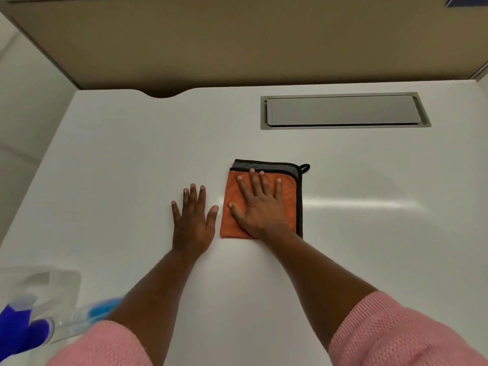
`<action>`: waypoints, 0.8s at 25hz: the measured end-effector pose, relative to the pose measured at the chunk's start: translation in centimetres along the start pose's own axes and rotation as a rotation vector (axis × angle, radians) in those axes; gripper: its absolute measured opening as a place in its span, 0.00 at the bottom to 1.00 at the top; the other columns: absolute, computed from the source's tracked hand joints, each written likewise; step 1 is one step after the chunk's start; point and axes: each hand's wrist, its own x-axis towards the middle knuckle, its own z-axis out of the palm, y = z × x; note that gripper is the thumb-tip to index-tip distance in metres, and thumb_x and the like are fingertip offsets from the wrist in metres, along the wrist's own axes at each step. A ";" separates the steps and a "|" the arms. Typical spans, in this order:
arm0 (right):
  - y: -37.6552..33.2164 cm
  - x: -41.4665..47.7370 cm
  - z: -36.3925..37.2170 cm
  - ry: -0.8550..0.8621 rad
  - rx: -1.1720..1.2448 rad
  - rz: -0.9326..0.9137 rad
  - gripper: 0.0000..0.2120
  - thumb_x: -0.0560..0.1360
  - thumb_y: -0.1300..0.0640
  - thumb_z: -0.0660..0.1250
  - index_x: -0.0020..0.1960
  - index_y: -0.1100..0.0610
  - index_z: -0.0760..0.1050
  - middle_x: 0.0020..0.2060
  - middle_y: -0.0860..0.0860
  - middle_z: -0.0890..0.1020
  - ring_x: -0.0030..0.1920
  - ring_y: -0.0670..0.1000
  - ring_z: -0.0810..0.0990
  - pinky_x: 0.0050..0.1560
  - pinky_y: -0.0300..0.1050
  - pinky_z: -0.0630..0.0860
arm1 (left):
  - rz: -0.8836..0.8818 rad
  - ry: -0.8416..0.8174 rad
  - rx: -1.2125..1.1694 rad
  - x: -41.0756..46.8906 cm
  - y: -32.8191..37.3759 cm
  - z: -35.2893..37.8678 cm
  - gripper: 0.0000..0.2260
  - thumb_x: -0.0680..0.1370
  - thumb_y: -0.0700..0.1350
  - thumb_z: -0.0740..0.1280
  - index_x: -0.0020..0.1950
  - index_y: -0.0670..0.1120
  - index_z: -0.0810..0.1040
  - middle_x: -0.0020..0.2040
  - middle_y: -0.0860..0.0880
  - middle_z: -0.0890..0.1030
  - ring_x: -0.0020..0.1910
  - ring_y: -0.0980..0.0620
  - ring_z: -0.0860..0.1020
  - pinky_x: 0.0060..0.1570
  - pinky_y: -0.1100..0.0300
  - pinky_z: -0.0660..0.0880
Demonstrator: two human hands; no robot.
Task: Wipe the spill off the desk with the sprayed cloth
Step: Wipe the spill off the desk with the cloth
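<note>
Right hand [260, 204] is lying flat with fingers spread, pressing the folded orange cloth [232, 220] onto the desk [369, 233]; it is pinching nothing. Cloth is sitting nearer than the cable hatch [343, 110] and left of it, its long axis running toward and away from the person. Left hand [192, 220] is resting open, palm down, just left of the cloth, not touching it. No spill is distinguishable. Faint sheen is showing right of the cloth, so that is probably where the right hand's next stroke should go. Spray bottle [34, 320] is standing far left, well apart.
</note>
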 end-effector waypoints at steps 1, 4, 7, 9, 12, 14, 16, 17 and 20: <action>-1.1 -0.1 0.3 -0.008 0.000 -0.022 0.39 0.79 0.27 0.43 0.83 0.43 0.39 0.84 0.52 0.40 0.83 0.56 0.36 0.78 0.68 0.35 | -0.032 -0.010 -0.001 -0.4 -0.7 -0.1 0.34 0.81 0.64 0.41 0.84 0.48 0.50 0.84 0.46 0.50 0.83 0.47 0.47 0.80 0.39 0.44; -4.4 -1.2 1.5 -0.021 0.004 -0.097 0.38 0.79 0.29 0.44 0.84 0.44 0.42 0.84 0.53 0.42 0.83 0.56 0.37 0.78 0.68 0.36 | -0.077 -0.025 -0.031 -1.7 -2.1 -0.4 0.36 0.79 0.65 0.39 0.84 0.48 0.50 0.84 0.46 0.50 0.83 0.48 0.46 0.80 0.39 0.43; -7.2 -3.4 2.8 -0.021 0.022 -0.171 0.36 0.81 0.31 0.45 0.84 0.45 0.45 0.84 0.53 0.44 0.83 0.55 0.39 0.78 0.68 0.37 | -0.102 -0.048 -0.086 -2.6 -2.8 -0.9 0.36 0.78 0.65 0.37 0.84 0.49 0.49 0.84 0.48 0.49 0.83 0.50 0.44 0.80 0.42 0.39; -8.4 -5.4 3.4 -0.044 0.037 -0.211 0.36 0.81 0.31 0.45 0.84 0.46 0.44 0.84 0.53 0.44 0.83 0.55 0.38 0.78 0.67 0.36 | -0.138 -0.043 -0.116 -3.3 -3.0 -1.2 0.36 0.78 0.65 0.37 0.84 0.49 0.48 0.84 0.48 0.49 0.83 0.51 0.43 0.80 0.43 0.37; -8.9 -8.9 4.2 -0.066 0.026 -0.240 0.38 0.81 0.30 0.47 0.84 0.45 0.41 0.84 0.52 0.44 0.83 0.54 0.38 0.79 0.67 0.37 | -0.171 -0.080 -0.081 -4.9 -3.0 -1.4 0.35 0.79 0.64 0.39 0.84 0.49 0.47 0.84 0.48 0.48 0.83 0.50 0.43 0.80 0.44 0.37; -8.3 -11.0 4.5 -0.067 0.007 -0.237 0.38 0.80 0.31 0.47 0.84 0.45 0.40 0.84 0.52 0.44 0.83 0.53 0.38 0.79 0.66 0.38 | -0.168 -0.096 -0.047 -6.3 -2.4 -1.1 0.35 0.80 0.63 0.41 0.84 0.48 0.46 0.84 0.47 0.47 0.83 0.50 0.43 0.80 0.44 0.38; -7.4 -12.8 4.5 -0.063 0.006 -0.211 0.37 0.81 0.31 0.47 0.84 0.44 0.41 0.84 0.51 0.44 0.83 0.53 0.37 0.79 0.65 0.37 | -0.164 -0.107 -0.012 -7.6 -1.6 -0.8 0.33 0.82 0.63 0.42 0.84 0.48 0.45 0.84 0.47 0.46 0.83 0.49 0.42 0.80 0.43 0.39; -6.8 -13.6 4.4 -0.060 0.006 -0.191 0.37 0.81 0.30 0.47 0.84 0.44 0.41 0.84 0.51 0.43 0.83 0.52 0.36 0.79 0.65 0.36 | -0.165 -0.116 0.000 -8.2 -1.2 -0.7 0.33 0.83 0.63 0.43 0.84 0.47 0.45 0.84 0.46 0.45 0.83 0.49 0.42 0.80 0.43 0.39; -4.3 -16.0 3.8 -0.050 0.001 -0.116 0.37 0.80 0.29 0.45 0.84 0.43 0.39 0.84 0.50 0.40 0.82 0.52 0.34 0.79 0.64 0.34 | -0.112 -0.113 0.017 -10.1 0.5 -0.3 0.34 0.82 0.65 0.43 0.83 0.47 0.49 0.84 0.46 0.47 0.83 0.48 0.43 0.80 0.43 0.39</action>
